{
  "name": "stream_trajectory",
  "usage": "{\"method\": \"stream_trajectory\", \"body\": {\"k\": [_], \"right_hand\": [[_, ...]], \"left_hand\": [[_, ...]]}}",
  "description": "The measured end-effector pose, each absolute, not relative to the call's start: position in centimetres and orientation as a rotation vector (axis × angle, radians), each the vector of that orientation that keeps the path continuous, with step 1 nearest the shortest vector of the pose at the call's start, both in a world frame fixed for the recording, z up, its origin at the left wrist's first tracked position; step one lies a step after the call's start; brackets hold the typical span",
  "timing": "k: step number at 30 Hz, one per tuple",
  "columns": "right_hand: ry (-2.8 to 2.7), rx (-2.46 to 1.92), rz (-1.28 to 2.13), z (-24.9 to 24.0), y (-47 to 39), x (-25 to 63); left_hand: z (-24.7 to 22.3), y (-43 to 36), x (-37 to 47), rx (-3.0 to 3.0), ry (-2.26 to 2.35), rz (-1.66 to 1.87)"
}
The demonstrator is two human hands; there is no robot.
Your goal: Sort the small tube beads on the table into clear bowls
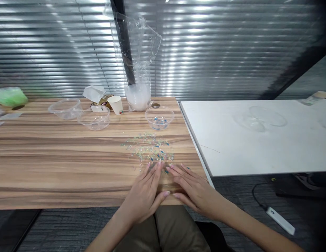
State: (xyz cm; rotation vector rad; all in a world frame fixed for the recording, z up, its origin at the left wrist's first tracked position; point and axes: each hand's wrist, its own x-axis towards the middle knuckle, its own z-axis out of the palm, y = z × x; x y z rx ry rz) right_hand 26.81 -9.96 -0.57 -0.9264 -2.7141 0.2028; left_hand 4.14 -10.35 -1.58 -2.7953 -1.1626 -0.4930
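Note:
Small clear, greenish and blue pieces (pixel 147 148) lie scattered on the wooden table (pixel 60 175) in front of me. My left hand (pixel 145 190) rests flat at their near edge, fingers stretched forward, nothing held. Beside it, my right hand (pixel 194 189) also lies flat with fingers extended and a few blue pieces near its fingertips. The two thumbs point toward each other with a small gap. Beyond the pieces stands a clear round bowl (pixel 159 118) with blue pieces in it. Whatever lies under the palms is hidden.
Two clear bowls (pixel 65 108) (pixel 94 118), a paper cup (pixel 116 105), a tissue pack (pixel 100 102) and a bagged stack of containers (pixel 138 96) stand along the back. A green bag (pixel 11 97) lies far left. A white table (pixel 244 150) adjoins on the right, holding clear plastic items.

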Motion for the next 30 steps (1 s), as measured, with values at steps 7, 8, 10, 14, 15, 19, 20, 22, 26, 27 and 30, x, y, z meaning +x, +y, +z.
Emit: {"method": "stream_trajectory", "body": {"k": [7, 8, 10, 14, 15, 19, 20, 22, 26, 27, 30], "right_hand": [[-2.71, -0.887, 0.13, -1.1, -9.8, 26.1], [-2.696, -0.894, 0.133, -1.2, -9.9, 26.2], [-2.674, -0.9, 0.154, -1.2, -10.1, 26.5], [-2.692, -0.872, 0.194, -1.3, -10.8, 27.4], [-2.694, -0.862, 0.207, -1.3, -10.9, 27.6], [-2.648, -0.873, 0.238, -1.2, -11.5, 28.5], [-2.638, -0.881, 0.241, -1.1, -11.6, 28.6], [-2.625, -0.894, 0.248, -1.1, -11.7, 28.8], [-2.632, -0.904, 0.239, -1.2, -11.9, 28.8], [-2.635, -0.903, 0.234, -1.3, -12.0, 28.9], [-2.63, -0.901, 0.227, -1.6, -12.0, 29.1]], "left_hand": [[-1.7, -10.7, 3.9, -2.757, -1.143, -0.415], [-1.8, -10.9, 3.7, -2.746, -1.142, -0.401], [-1.8, -11.2, 3.5, -2.729, -1.134, -0.368], [-1.9, -11.7, 3.6, -2.713, -1.093, -0.349], [-1.9, -11.8, 3.7, -2.72, -1.081, -0.358], [-1.7, -12.4, 3.6, -2.767, -1.071, -0.449], [-1.6, -12.6, 3.4, -2.774, -1.096, -0.478], [-1.6, -12.9, 2.9, -2.776, -1.169, -0.529], [-1.7, -13.5, 1.9, -2.8, -1.169, -0.546], [-1.7, -13.7, 1.7, -2.813, -1.134, -0.527], [-1.8, -13.9, 1.2, -2.831, -1.046, -0.45]]}}
